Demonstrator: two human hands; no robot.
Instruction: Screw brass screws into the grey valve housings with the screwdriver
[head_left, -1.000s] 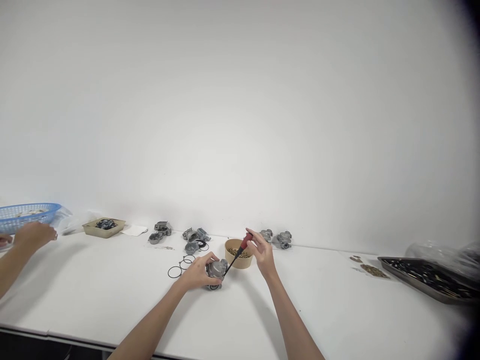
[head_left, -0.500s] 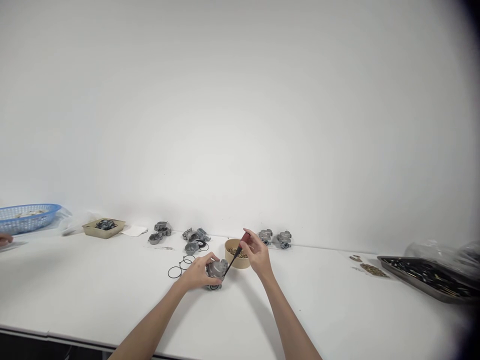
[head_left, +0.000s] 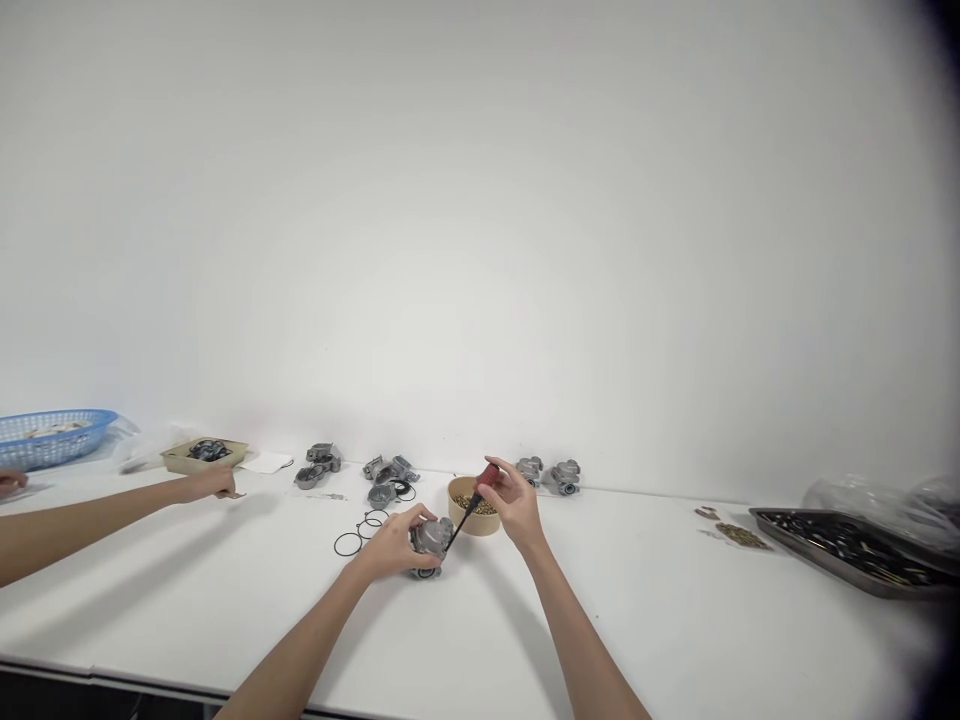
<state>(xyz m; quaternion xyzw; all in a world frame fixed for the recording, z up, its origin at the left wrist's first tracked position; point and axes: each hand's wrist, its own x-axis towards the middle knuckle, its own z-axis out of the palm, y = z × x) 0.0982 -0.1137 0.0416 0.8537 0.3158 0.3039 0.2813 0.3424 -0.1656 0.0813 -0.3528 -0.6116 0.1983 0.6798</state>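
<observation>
My left hand [head_left: 391, 545] is closed around a grey metal housing [head_left: 430, 540] that rests on the white table [head_left: 480, 620]. A red-handled screwdriver [head_left: 474, 502] is pinched in my right hand [head_left: 511, 505], its dark shaft slanting down-left with the tip on the housing. Just behind the housing stands a tan bowl [head_left: 474, 520] of small brass screws. Black O-rings [head_left: 358, 533] lie to the left of my left hand.
More grey housings [head_left: 390, 475] and a pair [head_left: 549, 472] sit near the wall. A co-worker's arm [head_left: 112, 515] reaches toward a tan tray [head_left: 204, 455]. A blue basket [head_left: 52, 435] is far left; a dark metal tray [head_left: 855, 560] of parts is right.
A co-worker's arm has stretched in from the left toward the tan tray. My right hand has turned slightly on the screwdriver; my left hand and the housing stay put.
</observation>
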